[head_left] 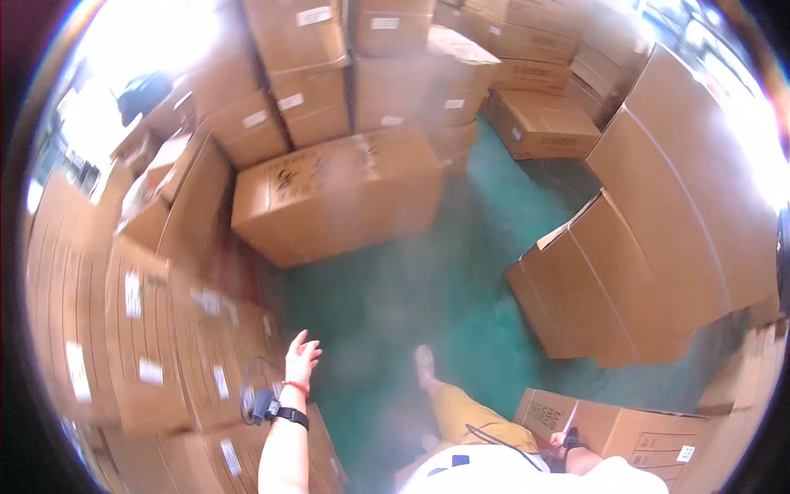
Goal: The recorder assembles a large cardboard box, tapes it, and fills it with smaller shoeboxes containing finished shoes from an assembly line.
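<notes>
My left hand (302, 361) is held out over the floor with its fingers apart and nothing in them. A red band and a dark strap with a small grey device (265, 407) are on that wrist. Stacked cartons (177, 329) stand just left of this arm. Low at the right, my right hand (559, 445) is closed, and a thin white stick-like thing (570, 418) juts up from it. Its exact kind cannot be made out. Behind that hand is a brown carton (638, 436) with dark print and a white label.
A long carton (341, 198) lies on the green floor (395, 305) ahead, before tall carton stacks (304, 90). Large strapped flat cardboard bundles (601, 288) lean at the right. Another low carton (547, 123) sits at the far right. My bare foot (425, 366) is on the floor.
</notes>
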`<state>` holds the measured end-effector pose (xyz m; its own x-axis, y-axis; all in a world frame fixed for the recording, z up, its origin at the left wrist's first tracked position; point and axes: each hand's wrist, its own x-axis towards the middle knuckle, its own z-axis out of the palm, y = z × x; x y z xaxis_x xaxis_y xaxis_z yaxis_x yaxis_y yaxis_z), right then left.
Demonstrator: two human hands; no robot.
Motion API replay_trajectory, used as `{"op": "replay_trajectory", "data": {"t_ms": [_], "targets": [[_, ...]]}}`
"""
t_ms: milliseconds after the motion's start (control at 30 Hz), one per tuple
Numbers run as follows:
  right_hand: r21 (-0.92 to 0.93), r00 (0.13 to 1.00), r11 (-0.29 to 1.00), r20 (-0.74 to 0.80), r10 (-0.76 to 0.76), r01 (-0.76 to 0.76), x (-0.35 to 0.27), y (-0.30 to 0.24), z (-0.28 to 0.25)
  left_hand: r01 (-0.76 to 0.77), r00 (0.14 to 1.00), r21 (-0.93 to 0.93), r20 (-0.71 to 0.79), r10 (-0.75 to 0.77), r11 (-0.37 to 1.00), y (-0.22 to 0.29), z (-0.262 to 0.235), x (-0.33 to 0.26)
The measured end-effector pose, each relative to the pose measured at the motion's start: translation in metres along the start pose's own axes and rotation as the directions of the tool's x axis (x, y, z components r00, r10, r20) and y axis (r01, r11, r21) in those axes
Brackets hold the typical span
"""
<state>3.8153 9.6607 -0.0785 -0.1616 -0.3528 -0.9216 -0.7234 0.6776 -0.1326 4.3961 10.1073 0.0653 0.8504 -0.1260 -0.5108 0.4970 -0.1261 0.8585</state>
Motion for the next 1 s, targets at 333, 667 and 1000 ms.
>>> {"op": "replay_trajectory", "data": {"t_ms": [333,667,1000], "targets": [[0.408,0.937,0.852,0.02,0.35,-0.327,-0.015,-0.058,0.081,0.199,0.95,0.198,0.2,-0.238,0.96,0.125,0.068,0.229],[0.305,0.952,0.925,-0.129,0.276,-0.227,-0.193,-0.305,0.288,-0.028,0.862,0.327,0.486,-0.142,0.945,0.281,0.262,0.461],[0.546,0.977,0.811,0.097,0.19,-0.212,-0.193,-0.394,0.325,-0.149,0.354,0.442,0.859,-0.369,0.885,0.359,0.558,0.41]]}}
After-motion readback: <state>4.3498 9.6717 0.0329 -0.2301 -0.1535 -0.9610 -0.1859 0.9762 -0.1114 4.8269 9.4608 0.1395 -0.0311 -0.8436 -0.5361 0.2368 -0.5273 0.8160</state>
